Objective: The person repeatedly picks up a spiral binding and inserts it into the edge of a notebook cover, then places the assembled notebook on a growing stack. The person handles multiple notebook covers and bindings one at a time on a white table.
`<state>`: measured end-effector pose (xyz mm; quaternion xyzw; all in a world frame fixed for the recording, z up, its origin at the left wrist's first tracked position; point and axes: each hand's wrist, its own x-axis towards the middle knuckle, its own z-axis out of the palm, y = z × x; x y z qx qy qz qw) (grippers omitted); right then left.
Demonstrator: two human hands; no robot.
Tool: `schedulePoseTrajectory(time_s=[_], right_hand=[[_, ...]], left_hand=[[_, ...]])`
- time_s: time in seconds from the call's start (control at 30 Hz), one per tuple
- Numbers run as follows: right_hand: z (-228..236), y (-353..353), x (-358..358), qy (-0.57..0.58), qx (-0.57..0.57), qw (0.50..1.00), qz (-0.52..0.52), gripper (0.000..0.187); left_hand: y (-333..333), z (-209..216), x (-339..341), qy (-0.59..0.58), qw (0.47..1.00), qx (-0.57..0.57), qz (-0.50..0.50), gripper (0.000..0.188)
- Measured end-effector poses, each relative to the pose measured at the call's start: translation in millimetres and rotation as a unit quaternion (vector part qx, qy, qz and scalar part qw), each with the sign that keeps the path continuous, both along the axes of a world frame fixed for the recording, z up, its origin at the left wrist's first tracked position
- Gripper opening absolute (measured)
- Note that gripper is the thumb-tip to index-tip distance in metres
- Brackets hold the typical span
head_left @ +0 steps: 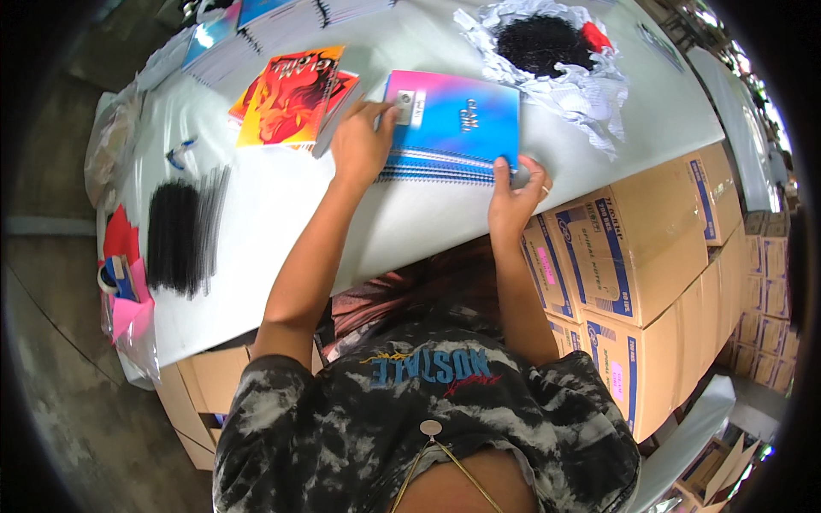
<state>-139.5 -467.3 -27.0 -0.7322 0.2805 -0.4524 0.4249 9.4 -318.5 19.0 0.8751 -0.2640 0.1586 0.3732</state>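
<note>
At the left, a bundle of thin black strands [175,239], probably binding wires, lies loose and seems not yet used. In the upper left part of the frame there is a stack of orange notebooks [286,98], with more notebooks [286,38] behind at the top edge. The left hand [361,141] has bent fingers against the left edge of the blue notebooks [492,111]; whether it grips them, I cannot tell. These notebooks lie in the upper centre, stacked, and their spirals are already in place, so I judge the binding done, while the stack is not fully even. The right hand [516,201] pinches their lower right corner, thumb on the cover. In the upper right, a black curly heap [543,44] remains in crumpled paper [590,103].

About the surface: the table [274,222] is whitish and smooth. A grey floor [51,342] shows at the left; brown cartons [637,239] are piled at the right.
</note>
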Motion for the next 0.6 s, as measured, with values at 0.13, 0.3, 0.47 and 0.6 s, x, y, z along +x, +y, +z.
schedulePoseTrajectory(time_s=[0.13, 0.3, 0.47, 0.6], right_hand=[[-0.6, 1.2, 5.8, -0.044, 0.025, 0.996, 0.073, 0.043], [2.3, 3.1, 9.5, -0.056, 0.067, 0.994, 0.068, 0.041], [-4.6, -5.5, 12.3, -0.036, 0.043, 0.996, 0.062, 0.042], [-2.0, -5.7, 10.9, -0.023, 0.057, 0.994, 0.095, 0.043]], left_hand=[[1.6, -21.5, -21.8, -0.001, 0.994, -0.109, 0.025, 0.016], [2.0, -37.4, -33.5, 0.018, 0.973, -0.221, 0.07, 0.025], [1.1, -46.0, -25.3, 0.092, 0.951, -0.284, 0.075, 0.033], [6.0, -47.5, -22.8, 0.139, 0.923, -0.354, 0.055, 0.031]])
